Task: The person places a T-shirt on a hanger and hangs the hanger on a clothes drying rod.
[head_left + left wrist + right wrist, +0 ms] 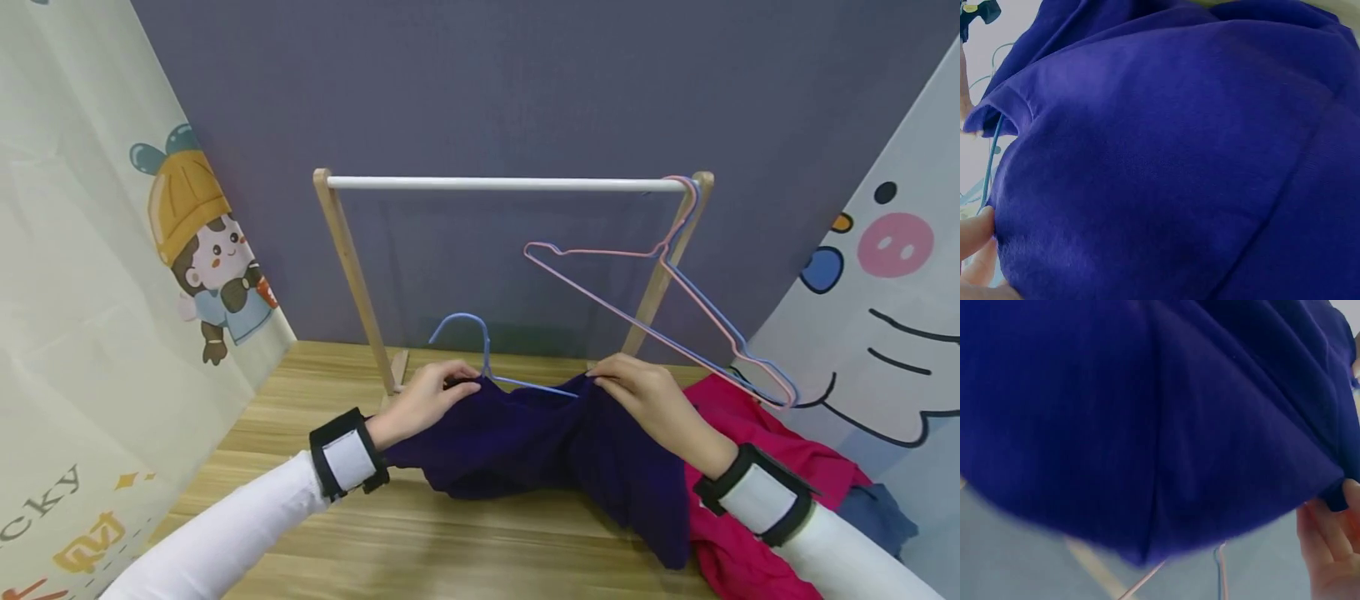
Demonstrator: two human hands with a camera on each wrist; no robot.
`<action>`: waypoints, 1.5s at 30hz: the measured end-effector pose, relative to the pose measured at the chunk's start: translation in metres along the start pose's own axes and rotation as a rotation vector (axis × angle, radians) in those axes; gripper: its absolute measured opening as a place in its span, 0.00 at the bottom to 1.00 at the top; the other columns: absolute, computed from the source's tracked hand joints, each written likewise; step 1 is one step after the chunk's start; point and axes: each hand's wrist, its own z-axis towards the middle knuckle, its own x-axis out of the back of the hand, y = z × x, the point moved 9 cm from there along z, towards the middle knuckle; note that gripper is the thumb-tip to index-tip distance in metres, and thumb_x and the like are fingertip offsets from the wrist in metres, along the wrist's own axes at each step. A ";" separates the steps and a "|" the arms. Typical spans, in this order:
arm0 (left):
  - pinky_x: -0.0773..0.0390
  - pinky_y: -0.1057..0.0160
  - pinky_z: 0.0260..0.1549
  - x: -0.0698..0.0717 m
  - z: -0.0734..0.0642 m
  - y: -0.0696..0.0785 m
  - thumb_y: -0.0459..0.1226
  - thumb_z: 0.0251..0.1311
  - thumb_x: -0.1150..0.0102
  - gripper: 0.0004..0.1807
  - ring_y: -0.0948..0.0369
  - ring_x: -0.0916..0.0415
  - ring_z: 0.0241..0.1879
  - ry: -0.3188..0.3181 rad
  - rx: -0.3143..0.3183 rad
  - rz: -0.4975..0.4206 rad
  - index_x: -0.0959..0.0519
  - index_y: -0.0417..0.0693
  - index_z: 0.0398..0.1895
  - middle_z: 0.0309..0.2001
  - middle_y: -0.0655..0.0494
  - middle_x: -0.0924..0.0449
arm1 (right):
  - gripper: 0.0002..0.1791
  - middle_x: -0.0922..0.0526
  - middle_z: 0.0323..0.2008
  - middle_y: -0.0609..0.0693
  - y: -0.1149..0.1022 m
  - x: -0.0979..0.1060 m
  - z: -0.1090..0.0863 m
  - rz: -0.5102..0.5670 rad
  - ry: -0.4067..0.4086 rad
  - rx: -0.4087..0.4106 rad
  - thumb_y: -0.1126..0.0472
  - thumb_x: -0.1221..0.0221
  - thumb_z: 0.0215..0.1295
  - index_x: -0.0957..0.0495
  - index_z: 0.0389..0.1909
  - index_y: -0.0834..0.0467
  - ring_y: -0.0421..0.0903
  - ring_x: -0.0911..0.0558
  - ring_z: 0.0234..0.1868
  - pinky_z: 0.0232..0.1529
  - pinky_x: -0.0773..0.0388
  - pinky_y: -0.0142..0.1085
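A dark blue shirt [510, 442] hangs between the two hands, its lower part draping over the tabletop. My left hand [429, 402] pinches its upper edge with thumb and fingers, right beside a blue hanger [487, 346]. That hanger's hook and one sloping arm show above the cloth; the rest is hidden inside the shirt. On the other side, my right hand [652, 398] pinches the neckline edge near the end of the visible hanger arm. Cloth [1160, 150] fills most of the left wrist view, with a seam running down it.
Behind the hands stands a wooden rack with a white bar [495, 183]. A pink hanger [607, 252] and another blue hanger [714, 310] hang at its right end. A red garment [750, 442] and a grey-blue garment [873, 517] lie on the wooden table [300, 417] at right.
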 end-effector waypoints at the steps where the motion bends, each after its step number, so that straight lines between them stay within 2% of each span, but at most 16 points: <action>1: 0.27 0.63 0.38 -0.001 0.001 0.001 0.33 0.56 0.45 0.07 0.59 0.24 0.37 0.001 0.001 -0.001 0.22 0.39 0.37 0.36 0.51 0.19 | 0.14 0.20 0.30 0.49 -0.001 -0.003 0.001 0.007 -0.002 -0.008 0.80 0.39 0.42 0.22 0.31 0.63 0.42 0.22 0.32 0.38 0.32 0.17; 6: 0.28 0.62 0.40 -0.005 0.006 0.007 0.34 0.57 0.46 0.08 0.58 0.24 0.39 0.006 -0.002 -0.018 0.22 0.40 0.38 0.37 0.51 0.20 | 0.12 0.20 0.30 0.48 0.000 -0.015 0.004 0.024 -0.026 -0.036 0.79 0.39 0.44 0.21 0.30 0.62 0.42 0.21 0.32 0.37 0.31 0.19; 11: 0.28 0.62 0.41 -0.005 0.007 0.009 0.34 0.57 0.46 0.08 0.60 0.24 0.40 0.017 -0.010 -0.034 0.22 0.41 0.39 0.38 0.52 0.20 | 0.12 0.21 0.39 0.52 0.007 -0.023 -0.001 0.016 -0.055 -0.100 0.76 0.38 0.45 0.20 0.32 0.61 0.46 0.21 0.38 0.37 0.28 0.24; 14: 0.29 0.63 0.41 -0.004 0.007 0.010 0.34 0.57 0.46 0.09 0.60 0.25 0.41 0.025 -0.017 -0.038 0.22 0.42 0.40 0.39 0.53 0.20 | 0.17 0.24 0.43 0.55 0.015 -0.026 -0.005 0.018 -0.071 -0.191 0.73 0.38 0.47 0.22 0.41 0.63 0.48 0.21 0.39 0.37 0.25 0.33; 17: 0.29 0.63 0.40 -0.002 0.008 0.012 0.34 0.57 0.45 0.09 0.60 0.25 0.41 0.048 -0.019 -0.034 0.22 0.42 0.39 0.39 0.53 0.20 | 0.18 0.21 0.41 0.57 0.025 -0.029 -0.009 0.005 -0.117 -0.302 0.67 0.38 0.51 0.24 0.45 0.65 0.50 0.20 0.38 0.37 0.24 0.41; 21: 0.29 0.62 0.41 0.001 0.009 0.012 0.34 0.56 0.45 0.08 0.60 0.25 0.41 0.068 -0.013 -0.030 0.22 0.43 0.39 0.39 0.53 0.20 | 0.14 0.19 0.35 0.58 0.037 -0.033 -0.017 -0.015 -0.194 -0.441 0.59 0.42 0.57 0.22 0.38 0.66 0.51 0.20 0.37 0.37 0.25 0.43; 25: 0.29 0.58 0.43 0.002 0.007 0.008 0.34 0.56 0.45 0.09 0.59 0.26 0.42 0.067 0.003 -0.044 0.22 0.43 0.40 0.41 0.53 0.21 | 0.12 0.21 0.30 0.52 0.042 -0.034 -0.023 -0.006 -0.213 -0.507 0.56 0.44 0.60 0.24 0.34 0.63 0.45 0.23 0.32 0.34 0.27 0.40; 29: 0.29 0.56 0.44 0.004 0.004 0.000 0.34 0.56 0.45 0.09 0.58 0.26 0.43 0.057 0.026 -0.049 0.23 0.43 0.41 0.41 0.52 0.21 | 0.10 0.25 0.25 0.47 0.043 -0.030 -0.024 -0.001 -0.204 -0.529 0.56 0.46 0.61 0.26 0.31 0.59 0.42 0.28 0.27 0.31 0.31 0.36; 34: 0.28 0.59 0.41 0.010 0.000 -0.009 0.34 0.56 0.44 0.10 0.57 0.25 0.41 0.037 0.043 -0.023 0.22 0.41 0.41 0.40 0.51 0.21 | 0.10 0.22 0.28 0.48 0.046 -0.021 -0.027 0.002 -0.207 -0.540 0.56 0.46 0.61 0.25 0.33 0.59 0.41 0.26 0.29 0.32 0.30 0.36; 38: 0.28 0.62 0.36 0.021 -0.003 -0.018 0.35 0.55 0.44 0.08 0.59 0.26 0.36 0.031 0.081 -0.002 0.21 0.42 0.37 0.38 0.51 0.21 | 0.08 0.22 0.29 0.47 0.047 -0.017 -0.028 0.015 -0.211 -0.528 0.58 0.47 0.62 0.25 0.33 0.59 0.40 0.26 0.30 0.32 0.30 0.34; 41: 0.28 0.62 0.34 0.032 -0.004 -0.025 0.35 0.55 0.43 0.07 0.60 0.27 0.34 0.046 0.103 0.026 0.20 0.42 0.35 0.37 0.52 0.21 | 0.07 0.22 0.30 0.47 0.044 -0.019 -0.027 0.044 -0.245 -0.490 0.60 0.47 0.62 0.25 0.34 0.59 0.40 0.26 0.32 0.33 0.29 0.34; 45: 0.29 0.62 0.34 0.048 -0.004 -0.033 0.36 0.55 0.43 0.08 0.59 0.27 0.34 0.057 0.120 0.033 0.20 0.43 0.36 0.37 0.52 0.21 | 0.06 0.22 0.33 0.48 0.033 -0.026 -0.027 0.089 -0.343 -0.425 0.64 0.48 0.62 0.26 0.38 0.61 0.41 0.25 0.34 0.33 0.28 0.34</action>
